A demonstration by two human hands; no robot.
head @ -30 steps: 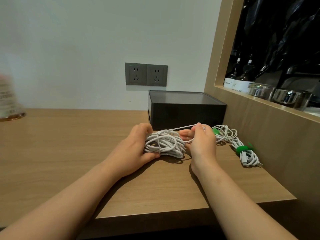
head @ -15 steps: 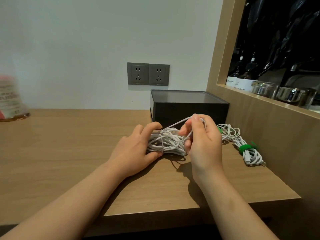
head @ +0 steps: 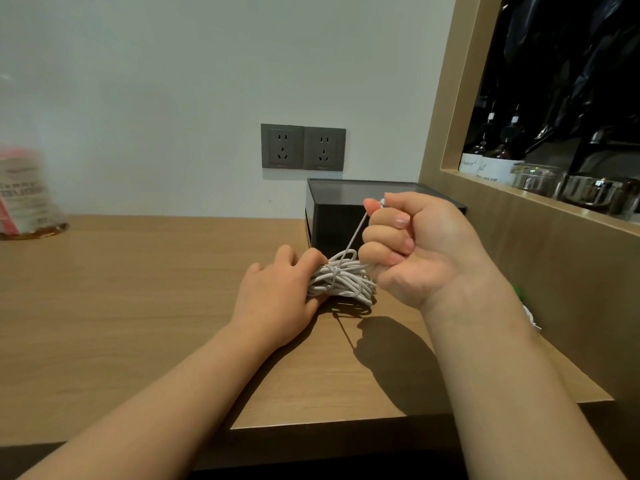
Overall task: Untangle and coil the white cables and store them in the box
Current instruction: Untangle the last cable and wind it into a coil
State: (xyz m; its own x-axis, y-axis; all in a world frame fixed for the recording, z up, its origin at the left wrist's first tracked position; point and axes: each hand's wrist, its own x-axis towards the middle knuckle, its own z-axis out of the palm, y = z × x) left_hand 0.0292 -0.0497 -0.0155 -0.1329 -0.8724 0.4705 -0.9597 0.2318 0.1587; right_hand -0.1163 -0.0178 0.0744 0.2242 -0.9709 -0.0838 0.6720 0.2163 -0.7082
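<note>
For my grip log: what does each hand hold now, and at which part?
The right hand pinches the loose strand near its tip, taut above the cable bundle. The left hand grips that bundle's left side, on the table.

Evenly, softly lit from above. Dark shadow under right hand [head: 419,251] on desk [head: 138,306]. Blurred container [head: 24,195] far left. Bowed at edges.

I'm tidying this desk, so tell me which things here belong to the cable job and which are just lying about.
For the job:
white cable bundle, gripped by the left hand, one strand held up by the right hand
black box

Just lying about:
wall sockets
bottles and glass jars at right
blurred container at far left
</note>
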